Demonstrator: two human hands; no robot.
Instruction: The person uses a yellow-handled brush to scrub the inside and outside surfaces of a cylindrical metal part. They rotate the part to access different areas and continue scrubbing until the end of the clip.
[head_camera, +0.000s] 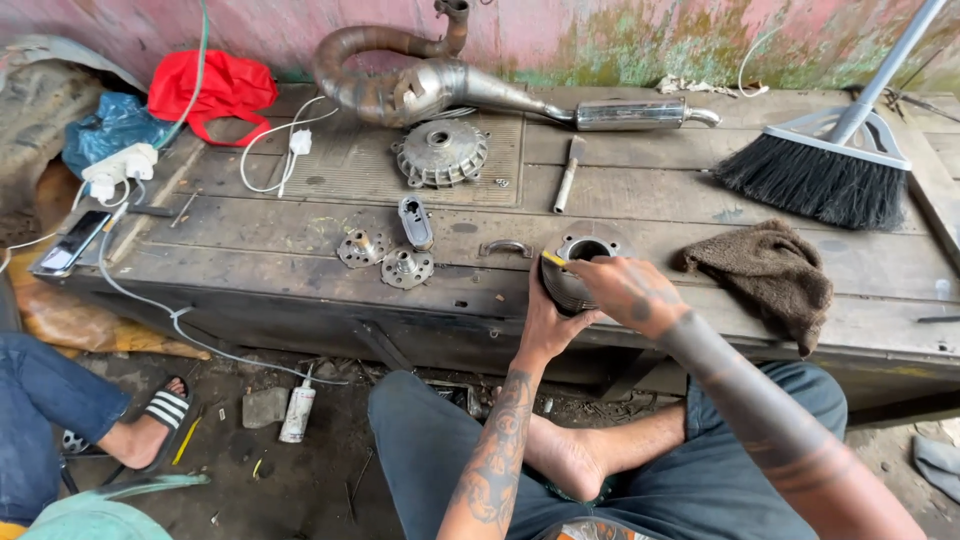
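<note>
cylinder (580, 262) sits at the near edge of the surface (700, 200), tipped toward me, its bore showing on top. my left hand (545, 322) cups it from below and the side, grasping it. my right hand (628, 290) lies over its rim, fingers pinching a small yellow-tipped piece (553, 259) against it. just left i see a curved bracket (506, 246), then two small flanged parts (384, 258). a brown rag (770, 275) lies to the right, a broom (820, 170) beyond it. farther back are a hammer (568, 172), a finned hub (441, 152) and an exhaust pipe (450, 85).
</note>
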